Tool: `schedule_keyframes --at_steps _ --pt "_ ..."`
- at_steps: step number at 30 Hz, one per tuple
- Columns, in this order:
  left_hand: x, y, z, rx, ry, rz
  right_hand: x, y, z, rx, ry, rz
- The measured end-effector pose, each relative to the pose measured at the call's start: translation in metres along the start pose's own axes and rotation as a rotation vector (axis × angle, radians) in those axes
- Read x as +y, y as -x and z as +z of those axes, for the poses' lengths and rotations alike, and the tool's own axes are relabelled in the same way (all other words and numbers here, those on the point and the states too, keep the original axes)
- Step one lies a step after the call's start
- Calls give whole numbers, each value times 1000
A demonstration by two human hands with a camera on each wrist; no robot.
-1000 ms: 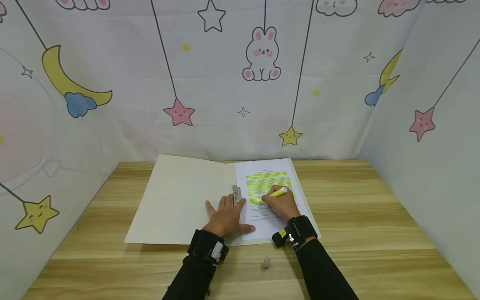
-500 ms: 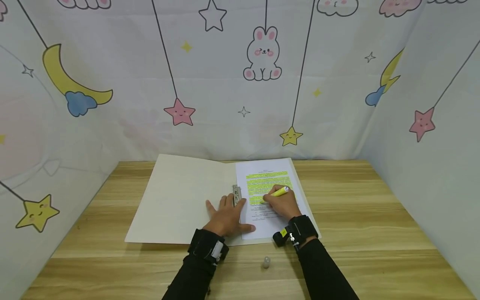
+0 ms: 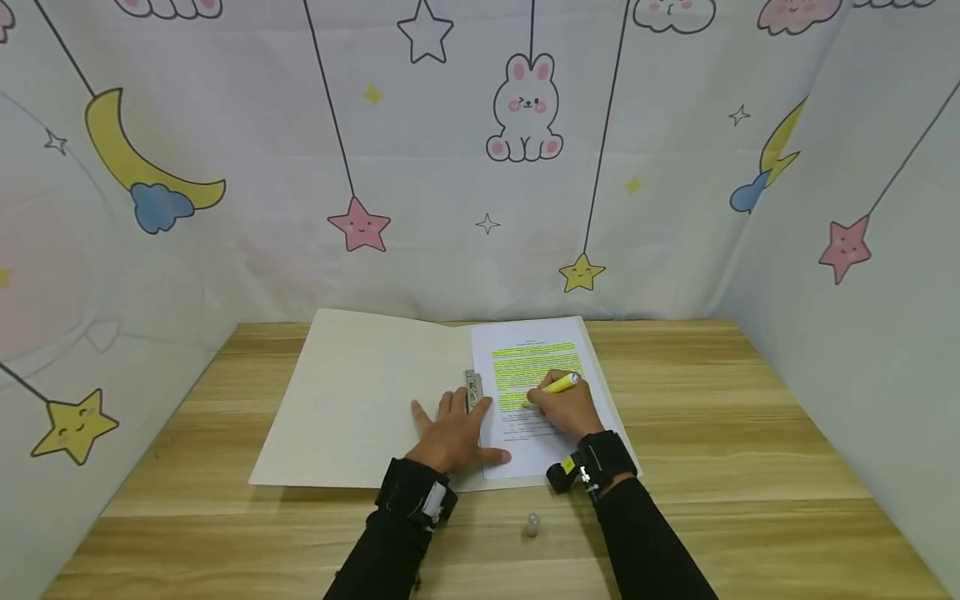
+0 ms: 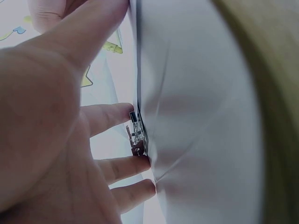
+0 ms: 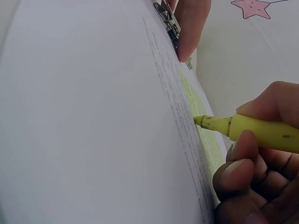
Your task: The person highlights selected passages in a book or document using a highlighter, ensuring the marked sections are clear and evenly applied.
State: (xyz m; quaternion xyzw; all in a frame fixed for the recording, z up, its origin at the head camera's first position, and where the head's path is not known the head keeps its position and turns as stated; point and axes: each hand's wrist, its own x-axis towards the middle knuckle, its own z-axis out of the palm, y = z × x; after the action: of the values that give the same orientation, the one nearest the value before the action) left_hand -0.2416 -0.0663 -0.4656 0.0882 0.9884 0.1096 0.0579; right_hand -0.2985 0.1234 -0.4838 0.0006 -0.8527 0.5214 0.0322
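Observation:
A yellow highlighter [image 3: 561,383] is pinched between the thumb and fingers of my right hand [image 3: 572,412]. Its tip [image 5: 198,120] meets the printed sheet [image 3: 525,458] at a line of text, just under the yellow-marked lines. That sheet lies on the right side of an open cream folder [image 3: 360,392]. With fingers spread, my left hand [image 3: 448,437] rests across the folder's middle, its thumb on the sheet's left edge. A metal clip [image 3: 471,385] shows at the folder's fold, beside the left fingers; in the left wrist view the clip [image 4: 136,135] sits between the fingertips.
A small translucent cap [image 3: 532,525] lies on the wooden table [image 3: 735,467] in front of the folder. Behind the table hangs a white cloth [image 3: 427,150] printed with stars, a moon and a rabbit. Cloth also stands along both sides.
The right hand and highlighter have shifted very slightly to the right along the text line. The left hand, folder and cap stay where they were.

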Motion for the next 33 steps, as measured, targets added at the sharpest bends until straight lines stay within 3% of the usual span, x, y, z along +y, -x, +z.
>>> schedule_keyframes --at_steps 33 --pt "0 -1 1 -9 18 -3 2 -1 -5 5 9 -5"
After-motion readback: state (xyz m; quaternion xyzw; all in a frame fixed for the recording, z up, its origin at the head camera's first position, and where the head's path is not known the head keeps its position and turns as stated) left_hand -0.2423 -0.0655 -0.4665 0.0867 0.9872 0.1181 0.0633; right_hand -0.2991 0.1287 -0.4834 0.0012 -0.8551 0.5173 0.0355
